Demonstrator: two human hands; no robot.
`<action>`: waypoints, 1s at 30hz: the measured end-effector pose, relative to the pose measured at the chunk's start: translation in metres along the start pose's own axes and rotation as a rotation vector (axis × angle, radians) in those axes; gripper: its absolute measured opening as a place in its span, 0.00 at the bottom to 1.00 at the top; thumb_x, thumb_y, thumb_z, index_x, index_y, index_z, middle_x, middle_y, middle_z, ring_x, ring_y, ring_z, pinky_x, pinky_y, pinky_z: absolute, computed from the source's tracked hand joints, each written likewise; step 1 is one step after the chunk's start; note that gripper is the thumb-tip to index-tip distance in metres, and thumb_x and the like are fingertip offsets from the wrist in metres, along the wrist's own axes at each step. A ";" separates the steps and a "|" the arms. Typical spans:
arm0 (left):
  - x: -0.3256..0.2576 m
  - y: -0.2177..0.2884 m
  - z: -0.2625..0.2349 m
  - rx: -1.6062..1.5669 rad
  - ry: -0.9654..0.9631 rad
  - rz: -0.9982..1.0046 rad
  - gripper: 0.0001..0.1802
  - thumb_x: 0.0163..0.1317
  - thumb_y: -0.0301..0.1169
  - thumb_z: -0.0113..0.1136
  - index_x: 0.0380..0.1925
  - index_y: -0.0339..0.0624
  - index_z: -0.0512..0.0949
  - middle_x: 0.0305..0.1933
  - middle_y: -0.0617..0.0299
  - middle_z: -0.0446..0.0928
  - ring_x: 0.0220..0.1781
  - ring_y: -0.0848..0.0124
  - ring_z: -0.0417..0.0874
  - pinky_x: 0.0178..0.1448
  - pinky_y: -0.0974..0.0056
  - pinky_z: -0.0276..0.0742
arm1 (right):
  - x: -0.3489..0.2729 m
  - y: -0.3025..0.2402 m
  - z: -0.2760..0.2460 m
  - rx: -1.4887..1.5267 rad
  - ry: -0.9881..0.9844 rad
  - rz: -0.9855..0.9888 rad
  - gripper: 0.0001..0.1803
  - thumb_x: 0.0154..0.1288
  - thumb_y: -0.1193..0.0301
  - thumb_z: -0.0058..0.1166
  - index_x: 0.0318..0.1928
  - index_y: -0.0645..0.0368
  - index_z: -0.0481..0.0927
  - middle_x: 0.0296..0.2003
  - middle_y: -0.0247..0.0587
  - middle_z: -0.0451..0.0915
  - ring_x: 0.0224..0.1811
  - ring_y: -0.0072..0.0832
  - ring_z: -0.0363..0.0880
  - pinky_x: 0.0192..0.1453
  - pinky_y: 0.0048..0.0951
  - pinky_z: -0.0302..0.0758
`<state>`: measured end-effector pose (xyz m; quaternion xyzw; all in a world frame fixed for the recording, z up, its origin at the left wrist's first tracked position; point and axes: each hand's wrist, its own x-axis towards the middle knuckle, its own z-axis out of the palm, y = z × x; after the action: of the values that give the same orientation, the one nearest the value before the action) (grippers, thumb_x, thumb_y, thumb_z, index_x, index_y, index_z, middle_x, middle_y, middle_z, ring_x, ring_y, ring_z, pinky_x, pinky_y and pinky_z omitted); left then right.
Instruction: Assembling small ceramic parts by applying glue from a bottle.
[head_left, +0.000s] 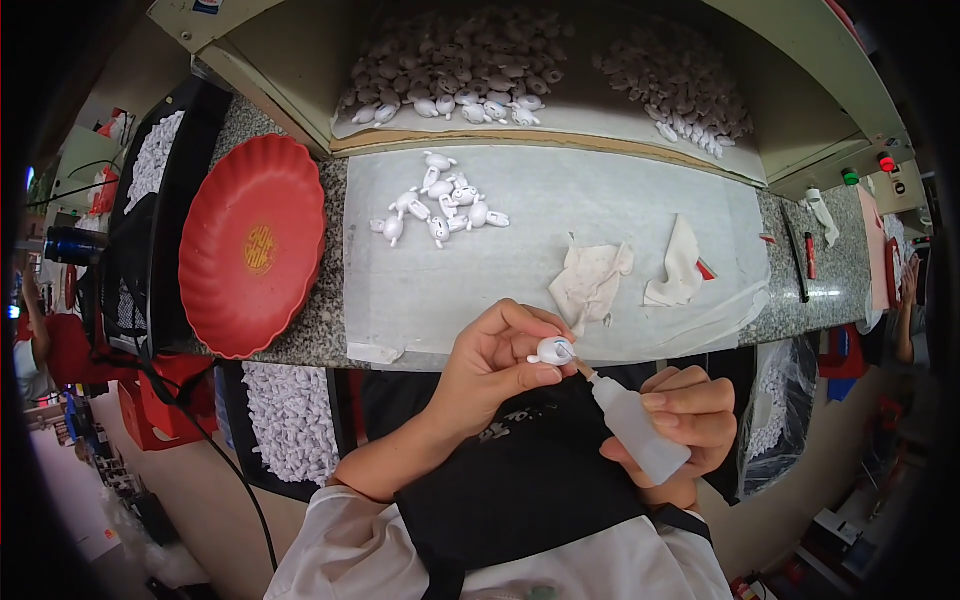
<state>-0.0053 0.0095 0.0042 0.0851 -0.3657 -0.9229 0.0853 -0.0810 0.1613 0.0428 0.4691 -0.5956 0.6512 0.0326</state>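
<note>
Between the thumb and fingers of my left hand (490,365) is a small white figurine (551,351) with a dark mark on its rounded end. My right hand (695,415) grips a translucent white squeeze bottle (640,432), tilted so its thin nozzle points up and left at the figurine. The nozzle tip is close to the marked end; whether they touch I cannot tell. Beyond my hands, a loose group of similar white figurines (440,205) lies on the white paper sheet (400,310). A crumpled, stained cloth (592,280) rests just past my fingers.
A red scalloped bowl (215,250) stands at the left. Piled figurines (460,60) fill the shelf box at the back. Another cloth (678,265) lies to the right, near a red marker (810,256) and a black rod (796,253). Figurine-filled trays (292,420) sit below the table edge.
</note>
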 end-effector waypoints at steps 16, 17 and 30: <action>-0.004 -0.008 -0.007 0.636 0.008 0.482 0.16 0.44 0.13 0.55 0.34 0.35 0.65 0.42 0.50 0.66 0.45 0.68 0.70 0.48 0.67 0.69 | 0.009 -0.006 -0.001 -0.106 -0.142 -0.032 0.26 0.28 0.74 0.70 0.32 0.60 0.70 0.30 0.41 0.71 0.21 0.29 0.71 0.22 0.24 0.70; -0.004 -0.007 -0.008 0.674 0.008 0.509 0.16 0.44 0.12 0.55 0.34 0.35 0.66 0.42 0.50 0.66 0.45 0.68 0.70 0.48 0.67 0.68 | 0.009 -0.006 0.000 -0.105 -0.142 -0.031 0.26 0.28 0.74 0.70 0.32 0.60 0.70 0.30 0.41 0.71 0.21 0.29 0.71 0.22 0.24 0.70; -0.004 -0.011 -0.010 0.927 -0.007 0.622 0.15 0.45 0.11 0.53 0.33 0.35 0.66 0.42 0.49 0.67 0.43 0.65 0.73 0.47 0.66 0.70 | 0.002 0.002 0.008 -0.064 0.077 0.149 0.24 0.34 0.68 0.69 0.29 0.59 0.66 0.27 0.37 0.66 0.22 0.22 0.67 0.27 0.19 0.68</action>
<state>-0.0008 0.0116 -0.0098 -0.0014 -0.7416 -0.5970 0.3061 -0.0788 0.1534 0.0419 0.3967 -0.6476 0.6502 0.0219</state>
